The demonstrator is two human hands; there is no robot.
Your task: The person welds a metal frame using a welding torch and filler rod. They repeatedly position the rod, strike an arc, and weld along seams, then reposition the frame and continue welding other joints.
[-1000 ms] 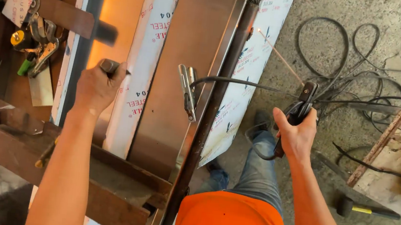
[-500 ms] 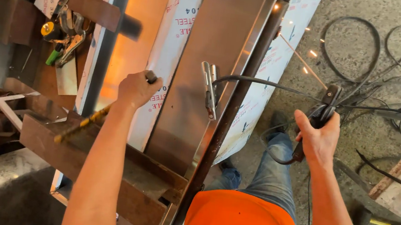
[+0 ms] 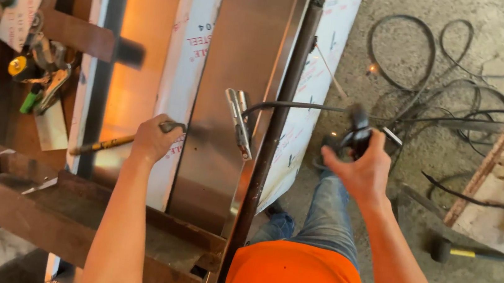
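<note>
My left hand (image 3: 151, 141) is closed around a slim tool with a yellowish handle (image 3: 102, 143). Its dark head (image 3: 172, 127) rests on the long steel sheet (image 3: 236, 52), which is partly covered in white film. My right hand (image 3: 364, 172) grips a black welding electrode holder (image 3: 356, 130). A thin electrode rod (image 3: 329, 70) points up and left from it toward a dark steel bar (image 3: 278, 132) along the sheet's edge. A metal clamp (image 3: 238, 121) with a black cable sits on the sheet between my hands.
Black cables (image 3: 451, 87) lie coiled on the concrete floor at right. A hammer with a yellow handle (image 3: 468, 252) lies by a wooden board (image 3: 497, 186). Pliers and small tools (image 3: 43, 76) sit at left. A rusty steel channel (image 3: 99, 231) crosses in front of me.
My right hand has drawn the electrode holder down and away from the bar; the sparks at the rod tip are gone. My left hand stays on the sheet with its tool.
</note>
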